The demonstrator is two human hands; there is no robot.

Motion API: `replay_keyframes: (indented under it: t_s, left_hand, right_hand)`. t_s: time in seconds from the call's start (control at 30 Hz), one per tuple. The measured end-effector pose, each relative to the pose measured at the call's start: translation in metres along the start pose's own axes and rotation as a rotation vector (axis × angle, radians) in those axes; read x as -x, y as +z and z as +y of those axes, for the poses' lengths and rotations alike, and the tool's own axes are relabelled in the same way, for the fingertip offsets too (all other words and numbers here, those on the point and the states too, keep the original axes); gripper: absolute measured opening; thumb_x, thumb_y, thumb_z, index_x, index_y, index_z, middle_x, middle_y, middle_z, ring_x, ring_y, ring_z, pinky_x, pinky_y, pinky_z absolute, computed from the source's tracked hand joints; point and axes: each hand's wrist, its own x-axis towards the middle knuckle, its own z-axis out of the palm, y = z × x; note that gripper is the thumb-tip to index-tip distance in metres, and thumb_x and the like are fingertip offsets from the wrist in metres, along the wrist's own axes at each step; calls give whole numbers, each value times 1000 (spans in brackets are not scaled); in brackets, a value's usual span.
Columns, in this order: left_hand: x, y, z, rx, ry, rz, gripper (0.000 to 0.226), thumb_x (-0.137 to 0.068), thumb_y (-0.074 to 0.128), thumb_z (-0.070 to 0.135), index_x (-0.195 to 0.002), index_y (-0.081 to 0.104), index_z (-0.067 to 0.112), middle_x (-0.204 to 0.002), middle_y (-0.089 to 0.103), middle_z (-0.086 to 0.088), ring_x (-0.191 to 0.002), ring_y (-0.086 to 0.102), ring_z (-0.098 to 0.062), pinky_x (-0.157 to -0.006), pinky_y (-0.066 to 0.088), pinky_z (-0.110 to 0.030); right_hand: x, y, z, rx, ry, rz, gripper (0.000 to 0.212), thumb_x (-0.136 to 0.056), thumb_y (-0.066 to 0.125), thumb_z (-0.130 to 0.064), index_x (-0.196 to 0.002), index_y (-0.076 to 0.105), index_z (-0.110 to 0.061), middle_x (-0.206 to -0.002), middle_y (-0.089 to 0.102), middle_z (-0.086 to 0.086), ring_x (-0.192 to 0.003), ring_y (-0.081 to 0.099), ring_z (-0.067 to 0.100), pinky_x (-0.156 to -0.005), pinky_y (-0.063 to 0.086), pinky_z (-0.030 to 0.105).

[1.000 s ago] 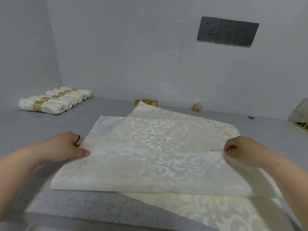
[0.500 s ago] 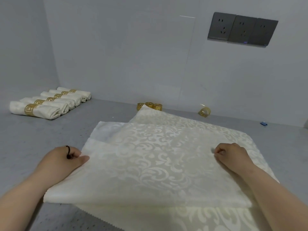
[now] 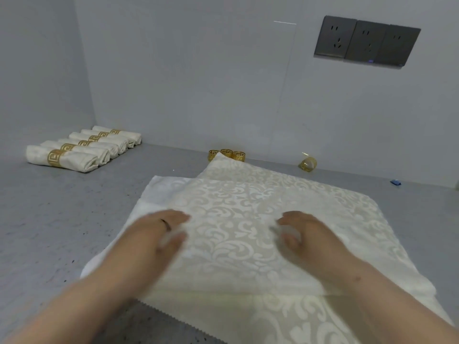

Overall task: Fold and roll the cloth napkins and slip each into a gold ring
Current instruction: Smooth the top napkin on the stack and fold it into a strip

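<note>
A cream damask napkin (image 3: 238, 202) lies folded over on the grey counter, on top of another napkin whose pinked edge (image 3: 273, 324) shows near me. My left hand (image 3: 159, 234) rests on the napkin's left part with fingers extended, blurred by motion. My right hand (image 3: 300, 232) lies on the middle right of the cloth, fingers relaxed and slightly bent, holding nothing. Three gold rings (image 3: 227, 154) stand by the back wall just beyond the napkin's far corner. A fourth gold ring (image 3: 308, 164) lies further right.
Several rolled napkins in gold rings (image 3: 82, 151) lie in a row at the back left. A small blue object (image 3: 395, 182) sits at the far right by the wall. Wall sockets (image 3: 366, 42) are above. Grey counter (image 3: 49, 219) stretches left of the cloth.
Both hands let go of the napkin's side edges and moved inward onto the top of the cloth. The folded layer now lies flat.
</note>
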Motion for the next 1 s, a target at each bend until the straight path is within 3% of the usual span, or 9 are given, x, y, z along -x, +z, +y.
replay_keyframes:
  t_s: [0.07, 0.13, 0.17, 0.3, 0.4, 0.5, 0.6, 0.73, 1.0]
  left_hand:
    - [5, 25, 17, -134, 113, -131, 90, -66, 1, 75, -143, 20, 33, -127, 19, 29, -129, 19, 8, -104, 2, -10]
    - [6, 46, 16, -274, 211, -117, 88, -67, -7, 65, -145, 5, 26, -135, 20, 25, -135, 23, 3, -107, 6, -13]
    - [6, 50, 14, -310, 229, -119, 89, -69, -11, 71, -143, 0, 24, -140, 19, 21, -137, 23, 0, -107, 9, -15]
    - [10, 46, -2, -358, 40, -451, 141, -16, -43, 76, -146, -8, 33, -151, -14, 16, -140, -14, -3, -104, -13, -20]
    - [13, 37, -4, -399, 17, -509, 143, -12, -42, 78, -145, -9, 36, -153, -17, 12, -137, -18, 0, -105, -14, -21]
    - [16, 31, -6, -404, -18, -495, 142, -12, -42, 78, -144, -9, 37, -153, -16, 13, -138, -18, 0, -105, -13, -20]
    - [19, 29, -7, -397, -21, -474, 143, -13, -41, 79, -145, -5, 38, -153, -14, 15, -127, -18, 8, -103, -12, -18]
    - [17, 31, -6, -339, -89, -391, 146, -14, -42, 80, -145, 10, 40, -154, -1, 17, -140, -5, 1, -108, -7, -18]
    - [20, 29, -3, -353, -106, -372, 148, -13, -46, 74, -145, 11, 39, -155, 0, 16, -141, -4, -1, -103, -10, -16]
  right_hand:
    - [7, 5, -32, -92, -48, -200, 61, -86, 34, -57, -135, 43, -24, -146, 36, -4, -134, 32, 10, -103, 16, 8]
    - [16, 11, -54, -115, -91, -325, 99, -57, 3, -72, -143, 29, -28, -154, 17, -7, -141, 14, 5, -102, 2, 6]
    - [19, 15, -56, -106, -105, -383, 107, -50, -4, -71, -145, 24, -29, -156, 10, -8, -142, 8, 4, -103, -2, 8]
    - [22, 19, -36, -30, -89, -504, 125, -37, -18, -84, -147, 10, -32, -156, -2, -11, -142, -6, 4, -106, -10, 17]
    - [19, 16, -13, 34, 5, -501, 138, -25, -24, -92, -146, 9, -35, -156, -2, -12, -143, -4, 6, -111, -6, 22]
    - [13, 6, 6, 54, 142, -456, 101, -64, 3, -86, -146, 16, -29, -156, 7, -8, -143, 5, 9, -114, 3, 26]
    - [4, -2, 21, 118, 220, -369, 55, -94, 32, -50, -138, 36, -18, -147, 33, 0, -135, 29, 19, -107, 23, 27]
    - [-22, 6, 8, 104, 191, -327, 33, -97, 39, -29, -125, 50, -16, -130, 48, 4, -122, 40, 25, -98, 31, 26]
    - [-71, 37, -50, -40, 128, -348, 21, -94, 43, -20, -107, 58, -14, -111, 59, 2, -114, 40, 21, -94, 30, 28]
